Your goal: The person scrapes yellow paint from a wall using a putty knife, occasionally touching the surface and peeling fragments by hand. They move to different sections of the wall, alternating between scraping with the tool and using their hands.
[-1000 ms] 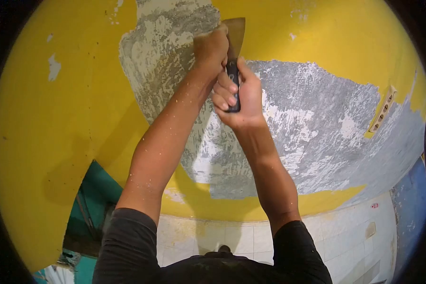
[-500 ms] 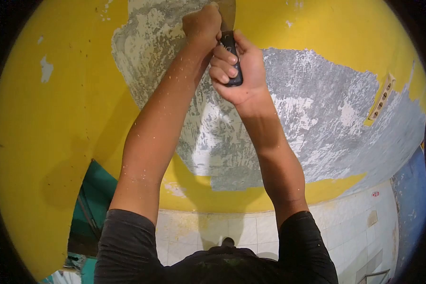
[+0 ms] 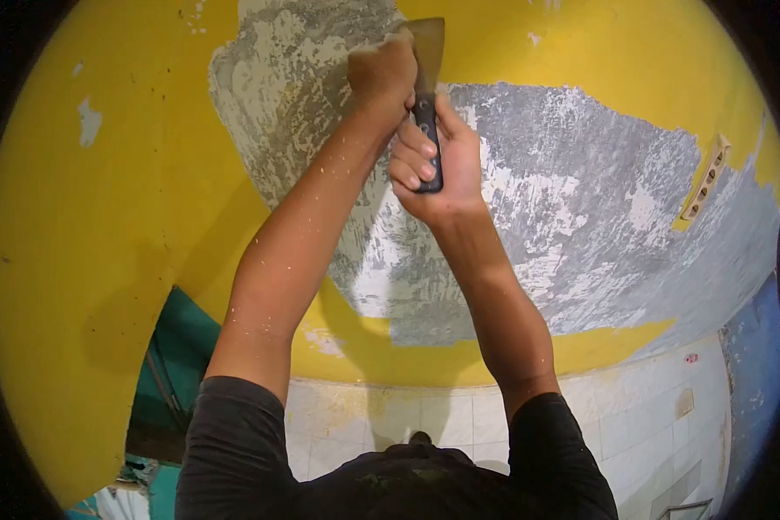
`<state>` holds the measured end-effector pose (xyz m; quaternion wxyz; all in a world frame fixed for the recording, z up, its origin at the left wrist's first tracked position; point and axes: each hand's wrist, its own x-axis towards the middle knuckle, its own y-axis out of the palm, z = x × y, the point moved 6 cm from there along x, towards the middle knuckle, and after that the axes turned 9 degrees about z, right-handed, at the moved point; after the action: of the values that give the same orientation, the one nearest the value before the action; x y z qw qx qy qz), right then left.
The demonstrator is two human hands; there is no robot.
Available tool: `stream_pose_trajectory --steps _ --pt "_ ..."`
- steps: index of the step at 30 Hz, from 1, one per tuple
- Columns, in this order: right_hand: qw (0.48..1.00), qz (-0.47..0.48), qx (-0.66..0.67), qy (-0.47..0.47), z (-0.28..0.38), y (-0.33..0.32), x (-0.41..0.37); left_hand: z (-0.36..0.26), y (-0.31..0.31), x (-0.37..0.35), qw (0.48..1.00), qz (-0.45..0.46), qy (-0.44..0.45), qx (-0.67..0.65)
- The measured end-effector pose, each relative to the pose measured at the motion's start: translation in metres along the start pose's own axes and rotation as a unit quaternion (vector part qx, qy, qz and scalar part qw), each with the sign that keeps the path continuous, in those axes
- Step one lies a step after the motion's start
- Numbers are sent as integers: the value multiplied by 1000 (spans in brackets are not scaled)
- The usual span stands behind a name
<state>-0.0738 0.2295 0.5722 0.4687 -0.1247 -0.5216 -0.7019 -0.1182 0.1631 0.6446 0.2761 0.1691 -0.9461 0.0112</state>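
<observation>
Gripping a scraper (image 3: 426, 111) with both hands, the person works it high on the wall (image 3: 104, 217), far from the body and up near the top of the view. The scraper has a black handle and a flat, wide metal blade (image 3: 429, 45), dull tan-grey, broadening toward its tip, which lies against the wall at the edge where yellow paint meets bare plaster. Right hand (image 3: 442, 165): fingers (image 3: 412, 160) wrapped tight round the black handle, thumb up along it. Left hand (image 3: 381, 74): higher, fingers curled into a fist and pressed on the base of the blade, just left of it; the two hands touch. Both forearms are speckled with pale paint dust, and the sleeves are dark.

The wall is bright yellow, with a big scraped patch (image 3: 581, 199) of grey and white running from top centre out to the right. A pale socket strip (image 3: 706, 186) sits at the right edge of that patch. White tiles (image 3: 459, 420) cover the wall lower down, near the person. A teal surface (image 3: 178, 347) shows at near left.
</observation>
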Motion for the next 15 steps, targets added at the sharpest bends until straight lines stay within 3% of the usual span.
stream_pose_trajectory --steps 2,6,10,12,13,14,15 --pt "1000 4 -8 -3 8 1 2 -8 0 1 999 -25 6 21" --pt "999 1 -29 22 18 18 20 -22 0 22 999 18 40 24" --pt "979 -79 -186 -4 1 -17 -19 18 2 -11 996 66 35 -39" --pt "958 -156 -236 38 -28 -85 -86 90 -2 -57 977 181 -71 -83" --pt "916 -206 -339 52 -38 -106 -133 130 -7 -94 936 238 -172 -194" --pt "875 -249 -407 84 -49 -142 -189 190 -15 -125 883 216 -300 -288" --pt "840 -312 -443 36 -60 -179 -258 222 -26 -156 844 191 -364 -346"
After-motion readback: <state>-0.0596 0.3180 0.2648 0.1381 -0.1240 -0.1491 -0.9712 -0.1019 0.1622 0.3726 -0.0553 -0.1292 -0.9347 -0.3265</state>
